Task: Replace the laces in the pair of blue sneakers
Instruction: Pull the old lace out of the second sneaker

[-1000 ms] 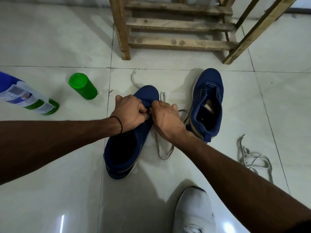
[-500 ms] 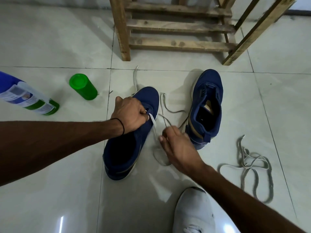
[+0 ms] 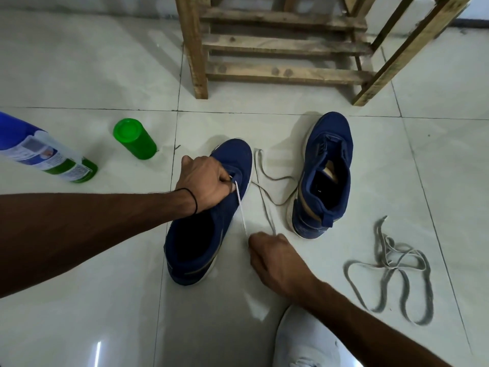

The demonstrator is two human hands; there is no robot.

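A blue-and-green plastic bottle with a printed label (image 3: pixel 45 154) lies on the pale tiled floor (image 3: pixel 79 75) far left of the navy-blue fabric sneaker (image 3: pixel 235 160) being worked on. A green plastic cylinder (image 3: pixel 135 139) stands nearer that sneaker, also on its left.

The person's left hand (image 3: pixel 205 182) is clenched over the sneaker's upper and grips it at the eyelet row, pinning the shoe to the floor. A white flat lace (image 3: pixel 242 210) runs from an eyelet at that hand's fingertips down the sneaker's right flank. It ends in the right hand (image 3: pixel 275 256), whose curled fingers pinch it just right of the sneaker's heel end. More of the lace trails on the floor between the two shoes.

The second navy-blue sneaker (image 3: pixel 333 144) stands right of the first, unlaced with its tongue open. A loose grey flat lace (image 3: pixel 387 260) lies tangled further right again. A rough wooden slatted rack (image 3: pixel 285 46) stands beyond both sneakers.

The step in hand appears to be drawing the new lace through a lower eyelet of the first sneaker, early in the job. The next move likely calls for pulling the slack through, evening the two ends, then feeding a tip into the next eyelet.
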